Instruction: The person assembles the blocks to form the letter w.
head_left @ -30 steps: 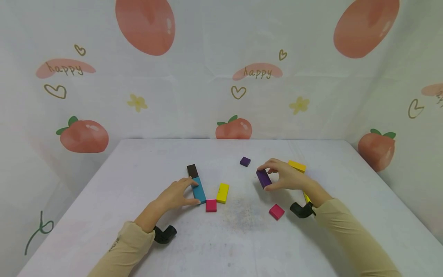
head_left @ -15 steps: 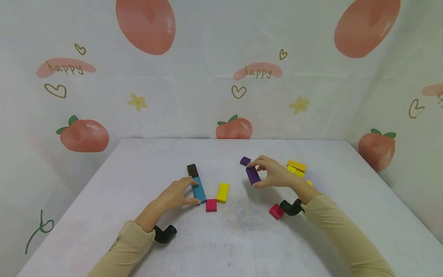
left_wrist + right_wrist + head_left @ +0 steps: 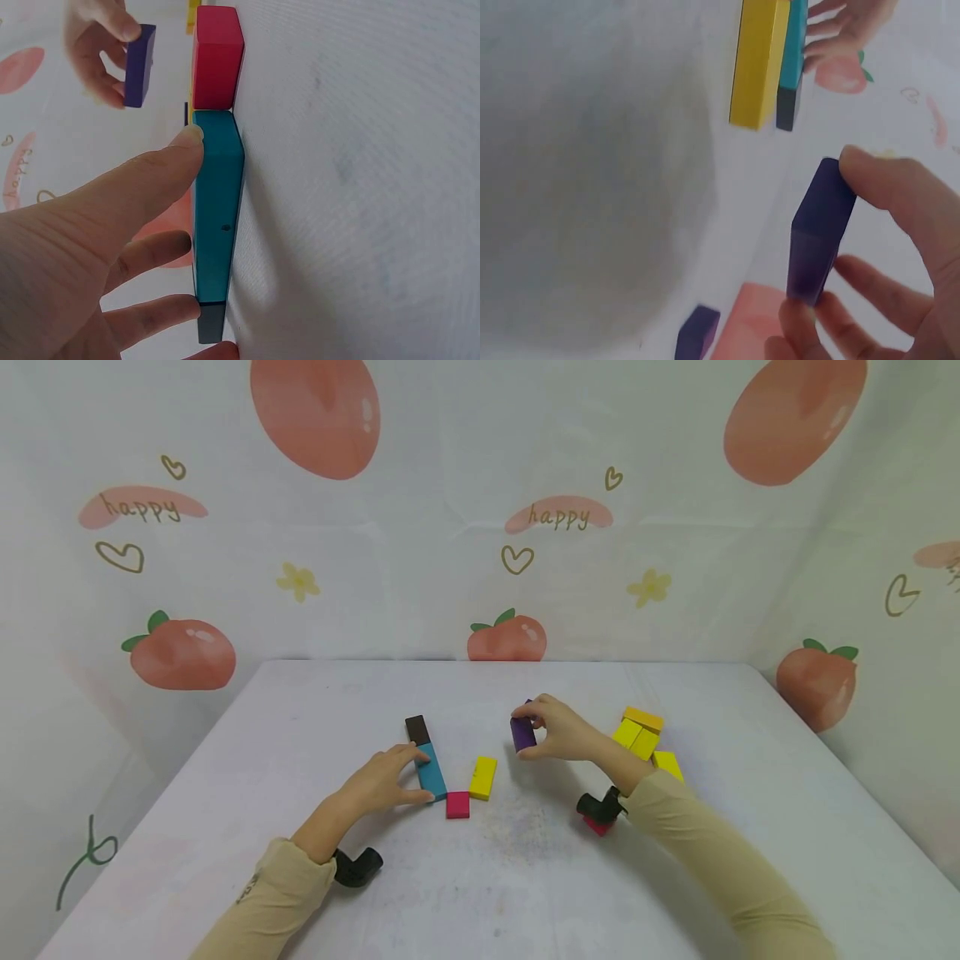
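Observation:
My right hand (image 3: 558, 732) pinches a long purple block (image 3: 522, 733) between thumb and fingers, lifted just above the table near its middle; the same purple block (image 3: 819, 230) stands on end in the right wrist view. My left hand (image 3: 382, 781) rests with thumb and fingertips on a long teal block (image 3: 431, 771) that lies flat on the table. A dark brown block (image 3: 417, 728) touches the teal block's far end. A red block (image 3: 457, 805) lies at its near end, also seen as the red block (image 3: 217, 56). A yellow block (image 3: 483, 777) lies just right of the teal one.
Several yellow blocks (image 3: 642, 737) lie in a group to the right. A small purple cube (image 3: 697, 332) sits on the table behind my right hand. Another red block (image 3: 597, 825) lies partly hidden under my right wrist. The white table (image 3: 480, 885) is walled by printed cloth.
My right hand has carried the purple block leftward toward the table's middle, uncovering the yellow group. The left hand has stayed on the teal block.

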A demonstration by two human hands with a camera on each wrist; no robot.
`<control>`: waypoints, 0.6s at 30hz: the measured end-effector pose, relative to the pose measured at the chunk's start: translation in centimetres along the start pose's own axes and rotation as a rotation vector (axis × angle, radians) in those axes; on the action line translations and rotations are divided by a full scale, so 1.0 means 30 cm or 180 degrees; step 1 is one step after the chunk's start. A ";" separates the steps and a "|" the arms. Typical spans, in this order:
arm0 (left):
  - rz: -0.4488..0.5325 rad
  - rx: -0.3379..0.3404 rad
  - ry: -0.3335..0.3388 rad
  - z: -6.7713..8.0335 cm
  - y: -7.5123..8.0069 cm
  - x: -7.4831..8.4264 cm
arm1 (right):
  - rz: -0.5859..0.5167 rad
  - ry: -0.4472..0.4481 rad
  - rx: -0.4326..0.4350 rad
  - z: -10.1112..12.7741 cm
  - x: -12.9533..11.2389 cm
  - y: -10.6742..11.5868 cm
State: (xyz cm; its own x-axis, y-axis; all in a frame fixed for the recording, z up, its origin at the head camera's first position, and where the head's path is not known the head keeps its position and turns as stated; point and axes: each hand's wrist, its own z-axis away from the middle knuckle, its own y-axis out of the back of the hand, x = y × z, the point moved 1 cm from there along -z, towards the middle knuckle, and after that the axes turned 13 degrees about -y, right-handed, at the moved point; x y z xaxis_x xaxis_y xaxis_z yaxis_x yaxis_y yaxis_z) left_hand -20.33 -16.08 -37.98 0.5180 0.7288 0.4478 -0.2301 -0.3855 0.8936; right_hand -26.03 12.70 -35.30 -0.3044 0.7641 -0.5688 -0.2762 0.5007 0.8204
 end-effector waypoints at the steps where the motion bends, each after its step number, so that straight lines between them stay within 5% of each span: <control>1: 0.0002 0.0000 -0.0001 0.000 0.000 0.000 | 0.0003 -0.0021 0.0014 -0.005 -0.005 -0.005; 18: 0.0009 0.0002 0.0011 0.001 0.003 0.004 | -0.0169 -0.0661 0.0069 -0.080 -0.059 -0.087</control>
State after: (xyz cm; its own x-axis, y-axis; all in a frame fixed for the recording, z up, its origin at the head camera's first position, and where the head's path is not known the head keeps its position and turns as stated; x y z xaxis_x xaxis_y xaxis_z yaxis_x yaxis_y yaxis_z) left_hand -20.26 -16.04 -37.85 0.5146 0.7295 0.4505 -0.2311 -0.3880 0.8922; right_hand -26.95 9.06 -36.56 -0.0950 0.8028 -0.5887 -0.2666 0.5493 0.7920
